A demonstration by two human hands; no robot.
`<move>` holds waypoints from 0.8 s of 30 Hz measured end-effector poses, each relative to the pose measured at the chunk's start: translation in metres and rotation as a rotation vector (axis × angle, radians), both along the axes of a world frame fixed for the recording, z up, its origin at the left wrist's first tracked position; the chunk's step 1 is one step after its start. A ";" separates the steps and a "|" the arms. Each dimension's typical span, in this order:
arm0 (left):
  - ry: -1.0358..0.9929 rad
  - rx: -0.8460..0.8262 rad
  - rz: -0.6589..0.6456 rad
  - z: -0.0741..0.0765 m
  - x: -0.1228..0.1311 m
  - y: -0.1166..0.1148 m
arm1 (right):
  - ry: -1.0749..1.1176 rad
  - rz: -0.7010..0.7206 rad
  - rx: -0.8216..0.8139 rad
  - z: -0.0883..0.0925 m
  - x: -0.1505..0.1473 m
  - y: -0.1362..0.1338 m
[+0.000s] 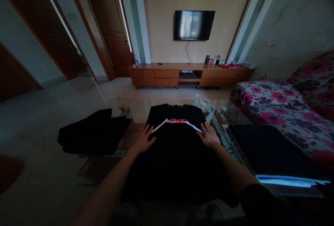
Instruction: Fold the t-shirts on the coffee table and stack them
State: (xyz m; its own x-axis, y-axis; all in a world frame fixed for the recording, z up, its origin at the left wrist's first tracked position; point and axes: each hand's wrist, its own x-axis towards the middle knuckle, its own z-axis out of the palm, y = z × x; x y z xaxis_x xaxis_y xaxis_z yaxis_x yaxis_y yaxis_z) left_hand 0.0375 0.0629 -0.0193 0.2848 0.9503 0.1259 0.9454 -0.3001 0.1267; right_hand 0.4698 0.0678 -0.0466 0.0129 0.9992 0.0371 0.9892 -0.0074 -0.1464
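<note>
A black T-shirt (175, 149) with red lettering and white stripes lies spread flat on a glass table (221, 128) in front of me. My left hand (142, 139) rests flat on the shirt's left edge, fingers spread and open. On the right edge my right hand (208, 135) lies flat too, fingers apart. Neither hand grips the cloth.
A heap of black clothes (91, 135) lies on the table's left end. A dark folded item (268, 149) sits at the right. A floral sofa (287, 107) stands to the right. A wooden TV cabinet (190, 74) and wall television (194, 25) are ahead across tiled floor.
</note>
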 end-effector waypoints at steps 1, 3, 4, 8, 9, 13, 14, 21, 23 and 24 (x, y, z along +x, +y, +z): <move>-0.010 0.003 0.016 0.001 0.001 -0.001 | 0.019 0.008 -0.002 0.001 0.001 0.001; -0.030 0.033 0.050 0.005 0.001 -0.007 | 0.076 0.016 0.014 0.006 0.004 0.001; -0.039 0.062 0.068 0.007 0.001 -0.010 | 0.110 0.007 0.043 0.010 0.006 -0.001; -0.040 0.142 0.133 0.017 -0.007 -0.032 | 0.169 -0.036 0.249 0.027 0.007 -0.023; -0.032 0.139 0.132 0.019 -0.010 -0.039 | 0.153 -0.026 0.277 0.030 0.005 -0.033; 0.004 0.113 0.082 0.020 -0.017 -0.073 | 0.064 -0.049 0.160 0.031 -0.012 -0.086; 0.014 0.100 0.080 0.018 -0.017 -0.082 | 0.060 -0.078 0.100 0.029 -0.016 -0.100; 0.047 -0.034 0.131 0.005 -0.014 -0.115 | 0.051 -0.107 -0.016 0.016 -0.020 -0.153; 0.040 -0.046 0.128 0.006 -0.013 -0.115 | 0.078 -0.094 -0.003 0.019 -0.016 -0.155; 0.032 -0.052 0.130 0.008 -0.014 -0.115 | 0.108 -0.091 0.001 0.022 -0.013 -0.155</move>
State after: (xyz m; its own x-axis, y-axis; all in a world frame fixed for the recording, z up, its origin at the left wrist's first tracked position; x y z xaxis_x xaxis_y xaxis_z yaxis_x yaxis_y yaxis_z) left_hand 0.0238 -0.0523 -0.0110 0.1618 0.9845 0.0685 0.9798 -0.1685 0.1081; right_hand 0.4565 -0.0876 -0.0247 0.1076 0.9937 0.0318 0.9629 -0.0962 -0.2522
